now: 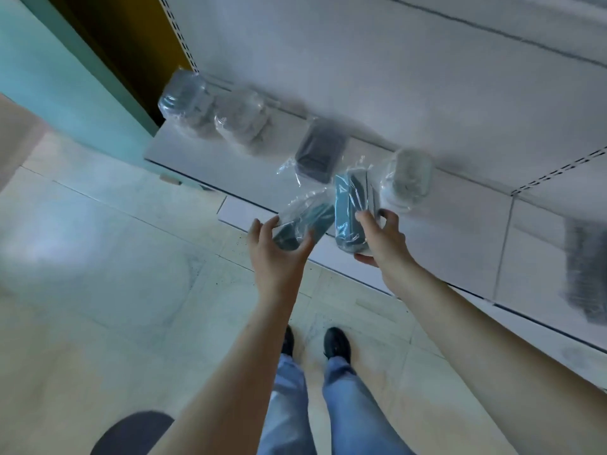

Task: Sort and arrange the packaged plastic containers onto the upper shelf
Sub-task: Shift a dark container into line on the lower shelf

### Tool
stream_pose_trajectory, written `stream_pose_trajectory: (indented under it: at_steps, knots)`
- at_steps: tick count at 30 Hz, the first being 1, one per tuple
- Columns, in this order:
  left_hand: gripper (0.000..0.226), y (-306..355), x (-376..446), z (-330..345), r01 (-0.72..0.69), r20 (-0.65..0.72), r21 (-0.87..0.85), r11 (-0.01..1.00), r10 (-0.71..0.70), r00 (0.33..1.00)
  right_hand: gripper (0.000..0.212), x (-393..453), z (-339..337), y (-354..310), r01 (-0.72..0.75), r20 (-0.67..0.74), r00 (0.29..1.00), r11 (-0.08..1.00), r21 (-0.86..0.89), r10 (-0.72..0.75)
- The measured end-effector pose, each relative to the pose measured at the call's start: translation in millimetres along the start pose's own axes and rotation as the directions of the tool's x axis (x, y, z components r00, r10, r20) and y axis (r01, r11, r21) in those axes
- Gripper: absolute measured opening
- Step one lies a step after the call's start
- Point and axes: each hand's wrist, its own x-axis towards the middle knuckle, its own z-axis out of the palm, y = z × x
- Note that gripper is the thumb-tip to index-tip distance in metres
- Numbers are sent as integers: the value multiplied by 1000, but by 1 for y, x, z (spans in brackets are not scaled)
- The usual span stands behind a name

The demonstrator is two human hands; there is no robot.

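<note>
- Reaching forward from the bottom of the view, two bare forearms, above jeans and dark shoes [336, 342] standing on the tiled floor [98, 244].
- Gripping a teal bagged container [300, 226] with the left hand [274, 249], fingers curled round its near end, tilted, hanging at the front lip of the white shelf [466, 224].
- Gripping a second teal container [351, 211] with the right hand [381, 239], fingers over the top and thumb beneath, standing on end just beside the first.
- Risking a slip, judging by the loose, glossy wrapping bunching under both hands; possibly dropping either pack past the shelf edge to the floor.
- Possibly knocking the pale round container [407, 177] sitting just right of the raised pack.
- Sitting farther back on the shelf: a dark rectangular container [320, 149] and two bagged greyish packs [213, 113] at the left end.
- Showing nothing of any contents; blurring too much to tell whether the containers are empty.
</note>
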Motion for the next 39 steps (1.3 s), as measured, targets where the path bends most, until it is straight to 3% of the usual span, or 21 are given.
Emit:
stream_pose_trajectory:
  at_steps: [3,5,7,9,12,16,20,23,27,29,31,33,34,36,39]
  knots:
    - [76,-10,18,0,73,40,-92,993,-69,997,95,6,10,-1,8,-44,999,999,31,-7]
    - [67,-14,25,-3,212,116,-190,959,-192,974,96,6,7,2,28,-106,994,1000,11,-27]
    - [79,-17,29,-5,423,305,-361,831,-324,896,99,3,0,9,53,-178,983,998,-20,-56]
    - [85,-18,28,-6,563,490,-464,684,-332,806,101,0,-11,15,68,-242,967,997,-44,-77]
    - [71,-7,20,1,586,562,-432,685,-304,770,98,-4,-35,23,98,-383,916,992,-84,-123]
    - [80,5,11,17,555,596,-389,735,-258,760,93,7,-77,42,31,-606,787,989,-145,-113]
    - [76,8,1,38,486,622,-365,794,-181,762,93,39,-116,66,-214,-644,761,968,-134,79]
    - [75,7,-5,53,448,605,-354,821,-165,779,94,67,-132,81,-272,-620,775,950,-153,122]
    - [72,13,-15,73,295,514,-327,898,-93,853,96,97,-148,80,-143,-508,861,968,-205,20]
    - [76,21,-23,81,99,433,-272,957,30,901,89,97,-153,66,-54,-485,871,965,-256,-80]
    - [82,32,-35,89,-136,349,-207,969,203,915,67,75,-152,49,73,-479,858,966,-246,-187]
    - [91,40,-45,99,-357,283,-168,919,392,876,49,35,-145,36,192,-343,922,981,10,-177]
    - [95,44,-50,105,-455,264,-143,879,477,839,50,14,-140,31,160,-190,974,973,168,-127]
    - [98,51,-57,118,-603,266,-107,790,607,748,54,-11,-135,32,54,60,995,941,335,-79]
    - [108,62,-63,135,-682,388,-93,725,658,646,54,-8,-146,41,12,71,996,861,508,-56]
